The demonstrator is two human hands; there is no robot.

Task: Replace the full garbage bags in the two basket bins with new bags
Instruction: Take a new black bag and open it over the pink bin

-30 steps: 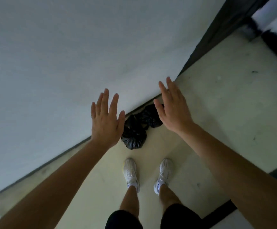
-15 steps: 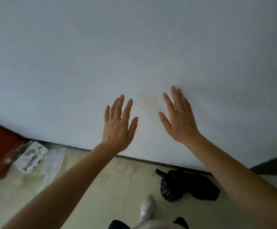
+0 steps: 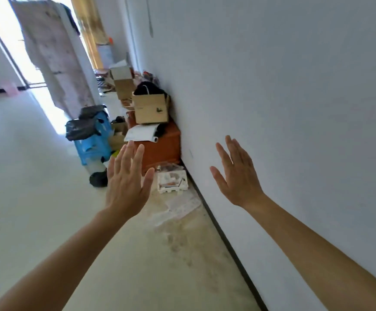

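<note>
Two blue basket bins stand on the floor ahead at the left. The nearer bin (image 3: 92,144) has a black bag (image 3: 81,129) over its rim, and the farther bin (image 3: 102,118) also carries a black bag (image 3: 91,110). My left hand (image 3: 126,182) is raised in front of me, flat, fingers apart, holding nothing. My right hand (image 3: 238,176) is raised the same way near the white wall, empty. Both hands are well short of the bins. The tied black bags seen earlier are out of view.
An orange-brown box (image 3: 164,147) with cardboard boxes (image 3: 151,107) on it stands against the wall (image 3: 283,97). A white foam tray (image 3: 172,181) and papers lie on the floor by the baseboard. A small dark object (image 3: 98,178) sits by the nearer bin. Cloth hangs at the far doorway.
The view has swung left from the wall and the tied black bags to the corridor with the two bins. Both hands stay raised and open.
</note>
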